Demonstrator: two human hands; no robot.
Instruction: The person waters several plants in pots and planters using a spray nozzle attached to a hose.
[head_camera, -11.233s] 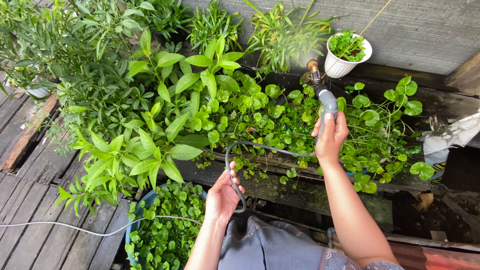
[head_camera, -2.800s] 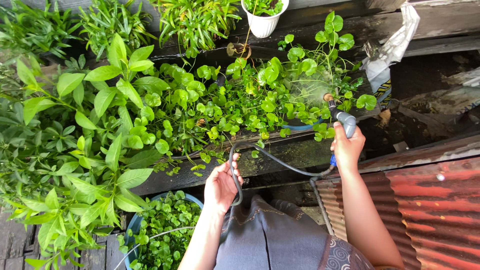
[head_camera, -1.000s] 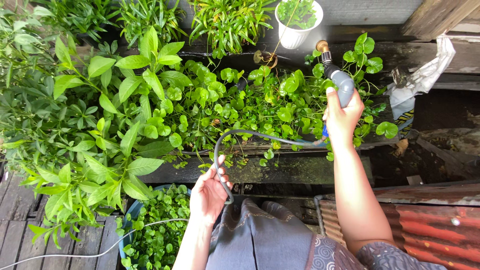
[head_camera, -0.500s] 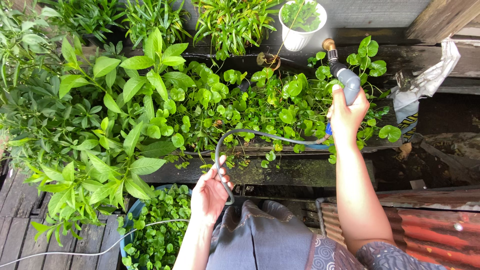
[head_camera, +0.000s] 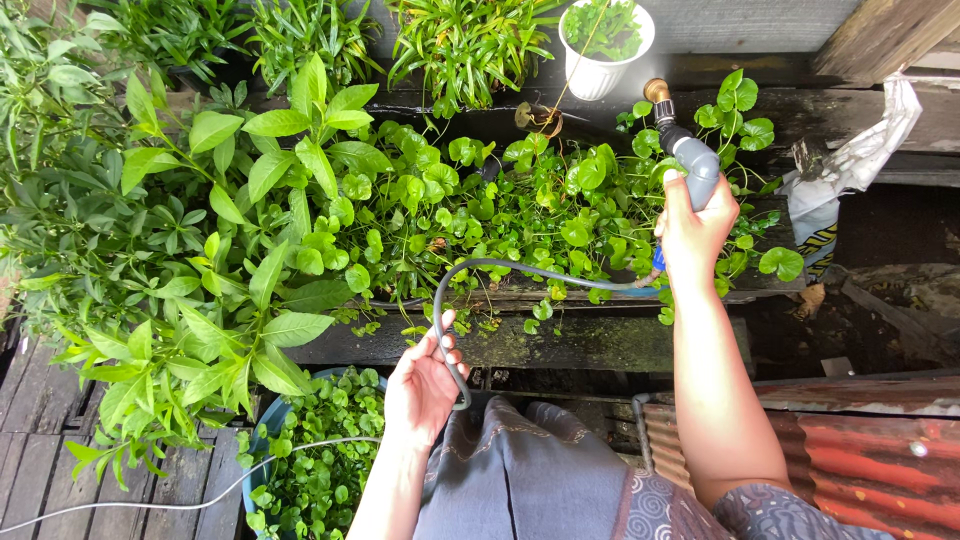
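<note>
Overhead view, person standing at a bed of plants. Right hand (head_camera: 692, 225) raised, fingers wrapped tight round the grey spray nozzle (head_camera: 693, 165), thumb on top; brass tip (head_camera: 656, 92) points away from the body, twd. the white pot (head_camera: 598, 60) at the back. Water at the tip: cannot tell. Left hand (head_camera: 425, 385) lower and nearer the body, fingers loosely curled round the grey hose (head_camera: 520, 270); grip closed but not tight, thumb along the hose. Hose arcs up from left hand, runs across the front of the bed, and meets the nozzle base just under the right hand, w/ a blue fitting (head_camera: 658, 262) there.

Surroundings: round-leaved creeping plants (head_camera: 520, 200) fill the bed btw. the two hands and partly hide its dark, mossy front edge (head_camera: 560, 345). Tall broad-leaved shrubs (head_camera: 200, 260) crowd the left side, overhanging a blue tub (head_camera: 275, 420) of small-leaved greens beside the left forearm. Strap-leaved plants (head_camera: 460, 40) line the rear, next to the white pot. A thin white cord (head_camera: 150, 503) crosses the wooden decking (head_camera: 40, 470) at lower left. Right side: crumpled white plastic bag (head_camera: 850, 165) on the ledge, rusty red corrugated sheet (head_camera: 860, 450) below the right forearm. Grey patterned skirt (head_camera: 520, 480) at bottom centre.
</note>
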